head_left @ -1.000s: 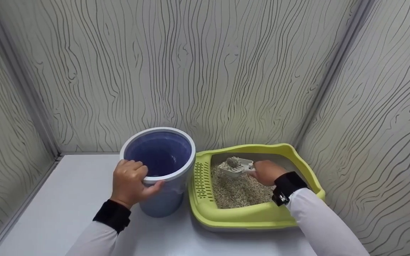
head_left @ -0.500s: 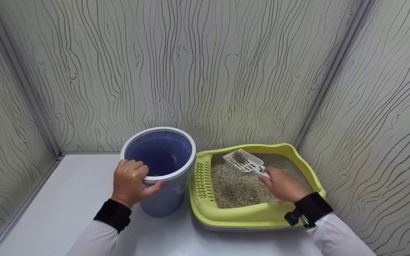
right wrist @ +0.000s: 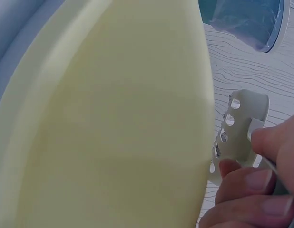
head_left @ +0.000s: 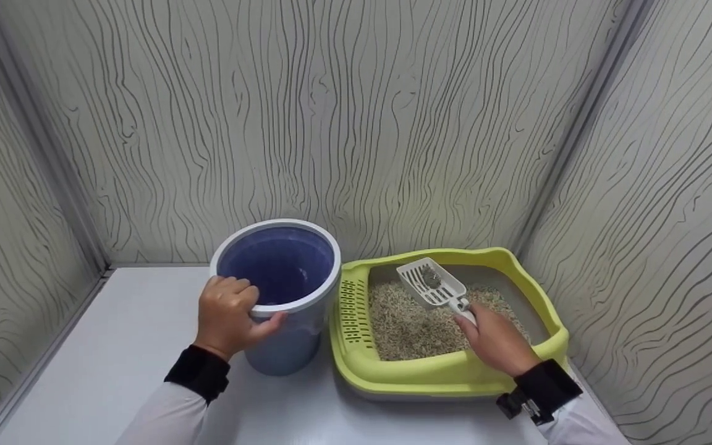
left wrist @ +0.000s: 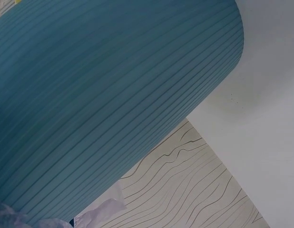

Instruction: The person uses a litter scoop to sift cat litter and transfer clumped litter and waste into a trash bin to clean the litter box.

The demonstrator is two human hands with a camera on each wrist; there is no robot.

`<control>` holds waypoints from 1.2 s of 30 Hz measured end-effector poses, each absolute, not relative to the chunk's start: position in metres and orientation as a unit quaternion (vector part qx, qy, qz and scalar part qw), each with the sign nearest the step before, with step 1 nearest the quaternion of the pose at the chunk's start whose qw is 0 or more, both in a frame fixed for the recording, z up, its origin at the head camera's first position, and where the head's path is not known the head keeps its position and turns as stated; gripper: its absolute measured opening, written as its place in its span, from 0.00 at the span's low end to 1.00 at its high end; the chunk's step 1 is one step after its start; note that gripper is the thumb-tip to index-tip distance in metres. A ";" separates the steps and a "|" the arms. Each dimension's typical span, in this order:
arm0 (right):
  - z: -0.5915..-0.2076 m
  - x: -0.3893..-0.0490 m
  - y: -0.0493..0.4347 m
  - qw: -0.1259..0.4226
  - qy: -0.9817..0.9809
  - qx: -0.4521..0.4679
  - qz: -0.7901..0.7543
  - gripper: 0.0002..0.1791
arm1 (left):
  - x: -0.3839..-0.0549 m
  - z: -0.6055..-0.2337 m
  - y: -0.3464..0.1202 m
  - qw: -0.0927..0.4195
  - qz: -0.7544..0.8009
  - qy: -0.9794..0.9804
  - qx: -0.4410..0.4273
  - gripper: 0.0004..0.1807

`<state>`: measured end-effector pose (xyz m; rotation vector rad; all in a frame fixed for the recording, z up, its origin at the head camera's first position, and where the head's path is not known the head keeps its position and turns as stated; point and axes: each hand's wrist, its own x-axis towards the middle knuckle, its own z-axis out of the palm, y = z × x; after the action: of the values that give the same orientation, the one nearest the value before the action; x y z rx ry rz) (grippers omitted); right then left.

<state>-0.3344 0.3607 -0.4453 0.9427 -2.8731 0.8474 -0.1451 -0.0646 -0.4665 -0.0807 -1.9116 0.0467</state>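
Observation:
My left hand [head_left: 229,315] grips the near-left rim of a blue waste bin [head_left: 285,352], its thumb along the outside. The bin's ribbed side [left wrist: 118,95] fills much of the left wrist view, where the hand itself is out of sight. My right hand [head_left: 498,337] holds a white slotted litter scoop [head_left: 445,289] by its handle, above the litter. A grey clump [head_left: 431,277] lies in the scoop. Below it is a yellow-green litter box [head_left: 418,377] with tan cat litter [head_left: 415,337]. In the right wrist view, curled fingers [right wrist: 254,185] surround the scoop handle.
The bin and litter box stand side by side on a white table [head_left: 115,334]. Wood-patterned panels [head_left: 356,123] rise behind and at both sides. A perforated strip [head_left: 354,309] runs along the box's left side. A thin bin liner [left wrist: 102,211] shows at the bin's rim.
My right hand has drawn the scoop right and toward me. Loose litter has left the scoop, so its slots show around the clump. The left hand and bin stay nearly still.

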 end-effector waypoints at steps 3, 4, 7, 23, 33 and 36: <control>-0.446 -0.335 0.361 0.001 -0.917 0.294 0.271 0.09 | -0.146 -0.467 -0.065 0.578 0.021 -0.815 -0.037 0.38; -0.446 -0.335 0.361 0.000 -0.917 0.294 0.271 0.10 | -0.146 -0.467 -0.065 0.578 0.022 -0.815 -0.038 0.38; -0.446 -0.335 0.361 -0.001 -0.917 0.291 0.272 0.10 | -0.146 -0.467 -0.067 0.581 0.023 -0.813 -0.041 0.37; -0.449 -0.335 0.361 0.002 -0.915 0.306 0.263 0.08 | -0.145 -0.465 -0.065 0.577 0.028 -0.815 -0.037 0.39; -0.452 -0.346 0.364 -0.024 -0.908 0.324 0.264 0.08 | -0.146 -0.466 -0.064 0.574 0.016 -0.818 -0.036 0.39; -0.453 -0.347 0.364 -0.022 -0.907 0.332 0.259 0.08 | -0.146 -0.466 -0.065 0.578 0.024 -0.815 -0.038 0.38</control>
<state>-0.3471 0.3640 -0.4534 1.0573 -2.8908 0.8244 -0.1461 -0.0652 -0.4664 -0.0890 -1.9062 0.0552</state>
